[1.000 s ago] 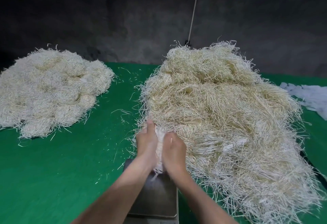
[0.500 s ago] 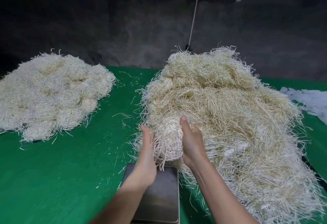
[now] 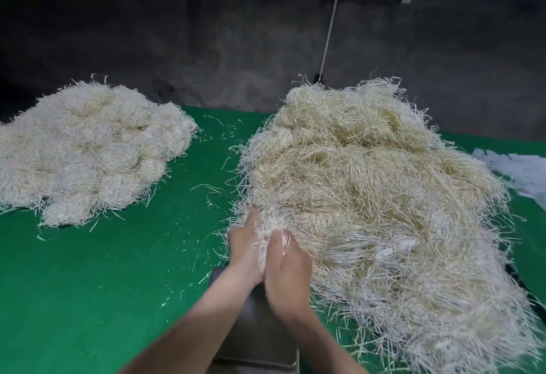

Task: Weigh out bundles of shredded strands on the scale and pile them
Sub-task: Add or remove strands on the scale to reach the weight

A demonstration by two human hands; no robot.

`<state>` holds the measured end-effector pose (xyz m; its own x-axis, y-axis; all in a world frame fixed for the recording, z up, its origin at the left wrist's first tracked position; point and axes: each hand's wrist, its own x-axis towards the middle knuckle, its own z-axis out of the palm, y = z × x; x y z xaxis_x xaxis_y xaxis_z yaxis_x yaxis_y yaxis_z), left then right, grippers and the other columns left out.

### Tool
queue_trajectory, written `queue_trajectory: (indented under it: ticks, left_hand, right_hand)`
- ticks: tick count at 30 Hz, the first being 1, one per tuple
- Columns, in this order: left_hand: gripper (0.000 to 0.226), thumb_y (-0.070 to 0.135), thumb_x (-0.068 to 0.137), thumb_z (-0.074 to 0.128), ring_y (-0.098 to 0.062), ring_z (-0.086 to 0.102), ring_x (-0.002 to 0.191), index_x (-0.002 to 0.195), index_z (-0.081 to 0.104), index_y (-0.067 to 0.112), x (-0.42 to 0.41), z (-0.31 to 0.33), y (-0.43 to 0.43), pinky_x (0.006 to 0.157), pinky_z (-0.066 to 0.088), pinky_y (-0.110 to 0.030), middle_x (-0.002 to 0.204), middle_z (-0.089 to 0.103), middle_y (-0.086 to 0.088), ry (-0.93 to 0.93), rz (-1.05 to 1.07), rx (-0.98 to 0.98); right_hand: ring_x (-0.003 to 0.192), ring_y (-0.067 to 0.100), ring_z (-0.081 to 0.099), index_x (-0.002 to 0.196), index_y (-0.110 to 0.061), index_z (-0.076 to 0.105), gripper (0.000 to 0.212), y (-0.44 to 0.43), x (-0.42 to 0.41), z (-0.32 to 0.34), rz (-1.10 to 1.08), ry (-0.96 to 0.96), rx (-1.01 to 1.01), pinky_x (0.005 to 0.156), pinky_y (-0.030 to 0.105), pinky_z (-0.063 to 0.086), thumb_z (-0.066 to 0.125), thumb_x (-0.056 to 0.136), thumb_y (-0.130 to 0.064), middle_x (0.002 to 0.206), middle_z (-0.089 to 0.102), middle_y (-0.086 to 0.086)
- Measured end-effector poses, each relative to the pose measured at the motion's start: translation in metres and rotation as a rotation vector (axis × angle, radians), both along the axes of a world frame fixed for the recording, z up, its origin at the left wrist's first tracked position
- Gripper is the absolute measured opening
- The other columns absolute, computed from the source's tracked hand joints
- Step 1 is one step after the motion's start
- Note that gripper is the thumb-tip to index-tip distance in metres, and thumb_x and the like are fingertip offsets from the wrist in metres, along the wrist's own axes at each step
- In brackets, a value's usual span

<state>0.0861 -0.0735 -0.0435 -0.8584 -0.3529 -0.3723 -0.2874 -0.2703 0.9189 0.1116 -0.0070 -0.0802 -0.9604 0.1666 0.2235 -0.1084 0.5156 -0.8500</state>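
1. Both forearms reach forward from the bottom edge, close together. The left hand [image 3: 244, 251] and the right hand [image 3: 288, 273] meet side by side, wrists almost touching, above the far end of the scale [image 3: 257, 329].
2. The hands squeeze a bundle [image 3: 265, 236] of shredded strands between them at the near edge of the big heap [image 3: 369, 196].
3. The right hand's fingers [image 3: 282, 239] bend over the bundle and grip it, with strands lying across them. The left thumb points forward along the bundle; the left fingers are buried in strands, so I cannot tell how far they curl.
4. The scale has a flat, dull grey metal plate. The arms cover much of it, and its bare part holds nothing.
5. The big heap on the right is tall and shaggy, made of thin, straw-coloured to whitish strands with frayed ends.
6. A lower, paler pile [image 3: 88, 149] of rounded clumps lies well apart on the left.
7. Both rest on a smooth green table cover [image 3: 103, 285] littered with stray strands and crumbs.
8. Some crumpled white material [image 3: 520, 167] lies at the right edge.
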Motion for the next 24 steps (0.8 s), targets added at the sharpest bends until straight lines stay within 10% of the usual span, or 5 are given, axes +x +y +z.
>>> queue_trajectory:
  ticks: [5, 11, 16, 20, 24]
  left_hand:
    - [0.032, 0.031, 0.099, 0.049, -0.019, 0.046, 0.064, 0.082, 0.055, 0.004, 0.008, -0.013, 0.005, 0.068, 0.046, -0.033, 0.066, 0.044, -0.009, -0.101, -0.117, 0.162]
    - [0.05, 0.028, 0.098, 0.05, -0.005, 0.029, 0.033, 0.051, 0.04, 0.017, 0.008, -0.012, 0.0, 0.037, 0.023, -0.019, 0.036, 0.035, 0.011, 0.226, -0.184, -0.378]
    - [0.047, 0.046, 0.09, 0.052, -0.023, 0.066, 0.102, 0.114, 0.058, 0.006, 0.017, 0.003, -0.004, 0.088, 0.05, -0.04, 0.106, 0.07, -0.012, 0.092, -0.499, 0.234]
    - [0.031, 0.049, 0.091, 0.048, 0.0, 0.057, 0.105, 0.11, 0.061, 0.028, 0.028, -0.001, -0.009, 0.085, 0.043, -0.024, 0.117, 0.063, 0.01, 0.226, -0.243, -0.021]
    - [0.046, 0.052, 0.094, 0.042, -0.021, 0.065, 0.097, 0.112, 0.059, 0.013, 0.034, 0.004, 0.028, 0.09, 0.051, -0.041, 0.102, 0.069, -0.006, 0.227, -0.271, -0.023]
  right_hand:
    - [0.05, 0.01, 0.032, 0.057, -0.019, 0.036, 0.043, 0.031, -0.008, 0.011, 0.053, -0.074, -0.117, 0.049, 0.022, 0.025, 0.036, 0.1, -0.026, 0.053, 0.037, -0.003]
    - [0.125, -0.004, 0.036, 0.131, -0.06, 0.026, 0.072, 0.039, 0.004, 0.019, 0.258, -0.104, -0.418, 0.098, 0.031, 0.039, 0.05, 0.066, -0.08, 0.137, 0.028, -0.034]
    - [0.089, -0.004, 0.061, 0.102, -0.033, 0.062, 0.031, 0.042, -0.015, 0.035, -0.004, -0.086, -0.449, 0.07, 0.008, 0.045, 0.049, 0.086, -0.056, 0.109, 0.065, -0.009]
    - [0.118, 0.032, 0.053, 0.129, -0.014, 0.049, 0.053, 0.053, -0.026, 0.033, -0.171, -0.279, -0.798, 0.101, 0.047, 0.04, 0.037, 0.094, -0.053, 0.117, 0.058, 0.011]
    - [0.075, 0.022, 0.06, 0.093, -0.022, 0.052, 0.008, 0.022, -0.006, 0.021, -0.088, 0.029, -0.3, 0.061, 0.017, 0.046, 0.049, 0.097, -0.029, 0.082, 0.06, 0.0]
